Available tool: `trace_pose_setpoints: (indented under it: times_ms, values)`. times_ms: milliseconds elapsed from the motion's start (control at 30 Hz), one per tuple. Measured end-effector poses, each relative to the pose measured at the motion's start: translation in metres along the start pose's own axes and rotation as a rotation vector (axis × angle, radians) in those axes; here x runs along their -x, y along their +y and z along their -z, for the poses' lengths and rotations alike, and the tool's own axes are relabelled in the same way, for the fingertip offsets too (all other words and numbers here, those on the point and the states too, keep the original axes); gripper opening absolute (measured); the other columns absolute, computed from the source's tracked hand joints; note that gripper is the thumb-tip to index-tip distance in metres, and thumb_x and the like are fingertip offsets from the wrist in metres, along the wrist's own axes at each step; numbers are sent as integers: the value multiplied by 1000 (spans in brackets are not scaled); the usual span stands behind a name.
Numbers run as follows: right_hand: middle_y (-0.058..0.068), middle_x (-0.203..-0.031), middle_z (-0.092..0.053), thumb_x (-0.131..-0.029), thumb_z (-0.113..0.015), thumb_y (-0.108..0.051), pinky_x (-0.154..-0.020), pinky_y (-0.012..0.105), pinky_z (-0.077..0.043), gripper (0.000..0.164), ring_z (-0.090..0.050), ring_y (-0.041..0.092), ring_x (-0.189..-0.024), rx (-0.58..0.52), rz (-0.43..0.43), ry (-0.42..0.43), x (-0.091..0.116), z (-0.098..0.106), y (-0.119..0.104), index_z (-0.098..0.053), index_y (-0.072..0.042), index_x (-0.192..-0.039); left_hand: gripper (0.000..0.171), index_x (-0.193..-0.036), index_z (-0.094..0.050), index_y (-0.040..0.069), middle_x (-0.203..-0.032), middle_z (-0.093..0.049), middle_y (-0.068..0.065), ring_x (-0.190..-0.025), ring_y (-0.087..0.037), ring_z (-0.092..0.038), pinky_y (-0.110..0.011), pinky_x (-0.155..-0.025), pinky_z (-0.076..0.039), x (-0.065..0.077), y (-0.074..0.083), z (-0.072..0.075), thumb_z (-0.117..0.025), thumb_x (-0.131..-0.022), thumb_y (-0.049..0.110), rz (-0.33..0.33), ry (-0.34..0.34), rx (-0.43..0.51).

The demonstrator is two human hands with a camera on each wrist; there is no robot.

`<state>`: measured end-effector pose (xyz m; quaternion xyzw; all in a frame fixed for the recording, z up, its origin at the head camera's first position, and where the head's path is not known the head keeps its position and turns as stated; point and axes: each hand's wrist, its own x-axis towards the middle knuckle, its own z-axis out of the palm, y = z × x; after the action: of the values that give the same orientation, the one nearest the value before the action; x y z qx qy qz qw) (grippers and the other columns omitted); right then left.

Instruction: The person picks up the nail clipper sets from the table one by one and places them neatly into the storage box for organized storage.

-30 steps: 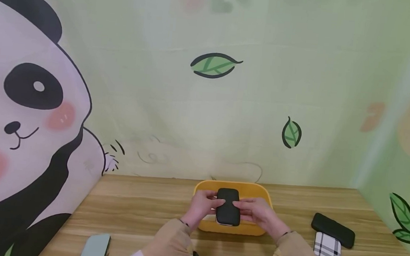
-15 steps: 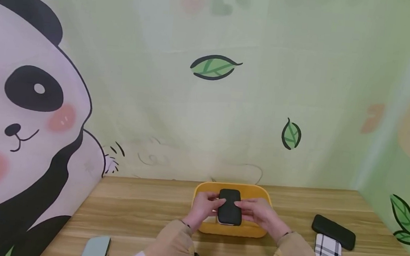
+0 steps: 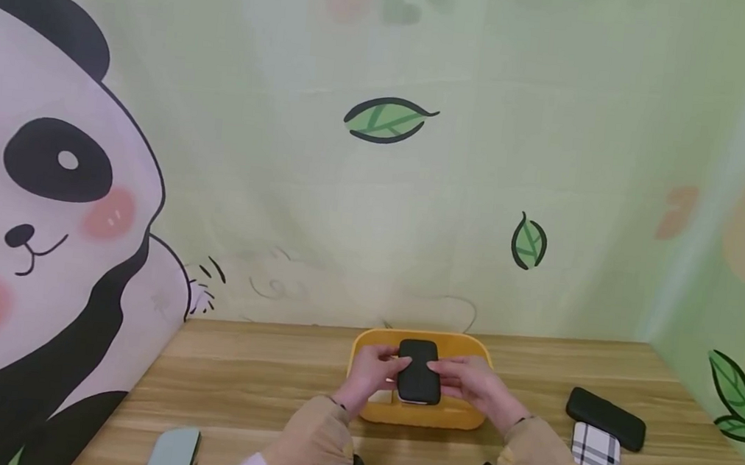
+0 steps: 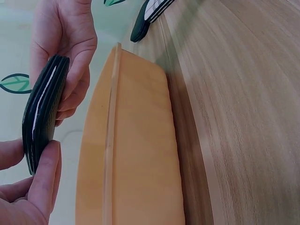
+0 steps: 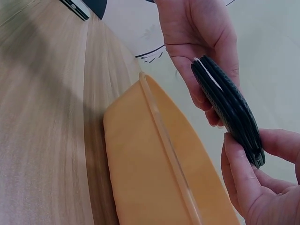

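Both hands hold a black wallet [image 3: 419,373] over the yellow basket [image 3: 423,417]. My left hand [image 3: 371,373] pinches its left edge, thumb on the near face. On the opposite edge, my right hand [image 3: 471,381] pinches it the same way. Seen edge-on in the left wrist view, the wallet [image 4: 44,112] has several dark layers with a thin white strip between them. A small metallic bit shows at one end of the wallet [image 5: 232,112] in the right wrist view. The basket's inside is mostly hidden behind the wallet and hands; something whitish shows at its left.
On the wooden table [image 3: 254,370], a black flat case [image 3: 605,418] lies at the right, touching a plaid flat piece [image 3: 596,455]. A pale blue-grey flat piece [image 3: 172,453] lies at the front left. A printed panda cloth [image 3: 269,201] hangs behind.
The wallet has shifted very slightly to the right between both hands. Otherwise the hands, the basket and the things on the table stay where they were.
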<state>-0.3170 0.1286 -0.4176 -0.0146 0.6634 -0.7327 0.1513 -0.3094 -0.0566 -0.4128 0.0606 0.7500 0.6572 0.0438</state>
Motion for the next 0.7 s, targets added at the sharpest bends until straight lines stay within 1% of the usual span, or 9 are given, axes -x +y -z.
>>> trace_pose_setpoints:
  times_ms: [100,233,367,500,633,700]
  values:
    - [18,-91,-63,-86,-62,-9,-71,34,-50,40,-63,23,-76,-3,-3,1,-1,0,1,-50,19,-112,36,-112,-53,-14,-81,-59,-12,-68,-23,-61,-36,-63,-52,0,-1,1,-61,-87,11,-6,-4,8]
    - [18,-90,-63,-86,-62,-9,-71,35,-50,37,-63,24,-76,-2,-10,29,-3,1,1,-52,18,-110,30,-105,-56,-14,-78,-60,-12,-65,-22,-61,-40,-64,-51,0,-4,4,-57,-89,11,-15,-7,30]
    - [18,-90,-63,-86,-62,-8,-70,35,-50,37,-63,23,-75,-4,-13,41,-4,2,0,-52,18,-110,28,-101,-57,-14,-77,-61,-13,-64,-23,-61,-42,-65,-51,0,-4,6,-56,-90,12,-13,-4,45]
    - [18,-89,-63,-86,-62,-8,-70,35,-50,38,-62,23,-75,-4,-16,35,-4,2,-1,-51,18,-110,28,-100,-56,-15,-77,-61,-16,-66,-28,-61,-42,-65,-51,1,-2,8,-55,-90,11,-20,-3,56]
    - [17,-88,-63,-86,-62,-7,-70,34,-50,37,-62,22,-74,-8,-17,37,-5,3,-2,-51,19,-110,25,-100,-55,-16,-79,-60,-20,-71,-33,-61,-41,-64,-51,0,-1,11,-55,-90,7,-16,13,46]
    - [17,-87,-64,-86,-61,-6,-69,34,-50,36,-62,22,-73,-13,-17,38,-6,4,-1,-51,19,-110,23,-100,-54,-16,-79,-60,-20,-71,-32,-61,-39,-63,-52,-1,-2,13,-54,-90,5,-6,28,32]
